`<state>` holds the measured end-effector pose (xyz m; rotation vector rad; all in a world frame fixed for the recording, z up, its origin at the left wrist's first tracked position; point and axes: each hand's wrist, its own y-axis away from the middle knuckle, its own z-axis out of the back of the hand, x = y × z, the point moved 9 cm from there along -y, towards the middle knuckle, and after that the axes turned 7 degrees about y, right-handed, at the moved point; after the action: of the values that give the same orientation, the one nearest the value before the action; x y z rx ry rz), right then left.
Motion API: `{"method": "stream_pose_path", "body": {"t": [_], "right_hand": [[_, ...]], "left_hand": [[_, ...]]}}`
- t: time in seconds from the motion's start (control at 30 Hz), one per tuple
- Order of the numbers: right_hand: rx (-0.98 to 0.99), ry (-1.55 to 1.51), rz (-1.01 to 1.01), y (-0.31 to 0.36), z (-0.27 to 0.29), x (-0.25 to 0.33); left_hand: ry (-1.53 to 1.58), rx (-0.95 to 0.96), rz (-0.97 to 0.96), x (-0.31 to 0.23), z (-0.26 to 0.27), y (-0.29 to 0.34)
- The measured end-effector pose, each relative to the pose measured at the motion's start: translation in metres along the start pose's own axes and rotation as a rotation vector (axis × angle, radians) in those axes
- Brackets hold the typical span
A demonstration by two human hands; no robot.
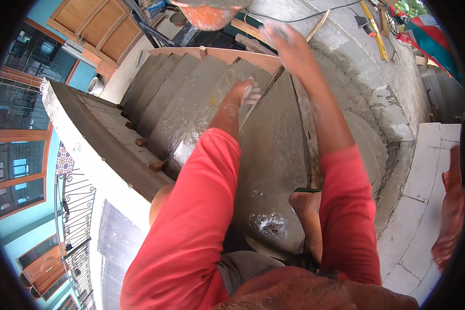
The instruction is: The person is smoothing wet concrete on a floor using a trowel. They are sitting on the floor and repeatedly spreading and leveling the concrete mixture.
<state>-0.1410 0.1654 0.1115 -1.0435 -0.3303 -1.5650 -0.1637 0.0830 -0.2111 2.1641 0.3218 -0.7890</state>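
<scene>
My left hand (247, 92), pale with cement dust, is closed with its fingers curled above the wet grey concrete step (274, 150). It is beside a thin straight strip (262, 98) along that step's edge; whether it grips anything is hidden. Farther up and to the right, my right hand (289, 46) is smeared by motion, so its fingers and anything in them cannot be made out. Near it, at the top edge of the picture, is an orange bucket (209, 18) smeared with grey mortar. A wooden board (306, 129) runs along the step below my right forearm.
Winding concrete stairs (191, 88) descend to the left beside a low wall (98, 150). A formwork plank (222, 53) bounds their far side. Pale blocks (413, 191) form a wall at right. A yellow level (374, 31) lies at upper right. My foot (305, 204) rests on the concrete.
</scene>
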Motion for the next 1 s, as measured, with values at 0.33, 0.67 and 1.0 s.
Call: {"method": "stream_pose_path", "body": {"t": [0.33,0.67,1.0], "right_hand": [[-0.026,-0.549,-0.336,-0.084,-0.038,0.043],[-0.025,-0.740,-0.422,0.111,0.063,0.129],[-0.336,-0.353,-0.642,0.230,0.168,0.070]], "left_hand": [[1.462,0.241,-0.157,0.058,-0.044,-0.007],[1.417,0.835,-0.516,-0.002,-0.148,0.133],[0.910,0.159,-0.149,0.154,-0.070,0.096]]}}
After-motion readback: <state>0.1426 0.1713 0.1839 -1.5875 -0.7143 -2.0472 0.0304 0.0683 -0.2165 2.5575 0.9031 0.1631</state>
